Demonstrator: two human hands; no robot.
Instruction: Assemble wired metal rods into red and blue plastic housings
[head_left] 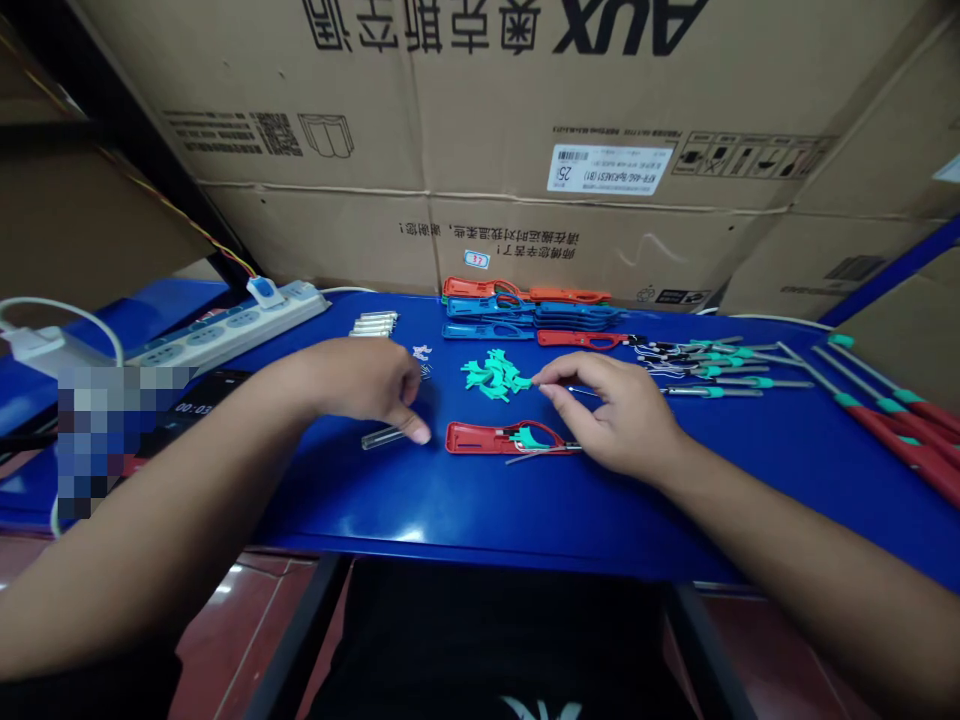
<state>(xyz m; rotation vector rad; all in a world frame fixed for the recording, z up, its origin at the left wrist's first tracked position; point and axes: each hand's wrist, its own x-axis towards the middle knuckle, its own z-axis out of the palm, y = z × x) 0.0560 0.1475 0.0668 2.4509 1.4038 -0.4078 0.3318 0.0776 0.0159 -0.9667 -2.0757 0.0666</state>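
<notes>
Red casing (476, 441) near right hand (619, 410)

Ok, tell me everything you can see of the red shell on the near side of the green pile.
The red shell is long, narrow and plastic-looking, lying flat on the blue table with its hollow side up. Its right part curves into a loop. A green piece sits in it by that loop, and a thin metallic rod slants across its near edge. The right-hand grip is at its right end; contact there cannot be told.
</notes>
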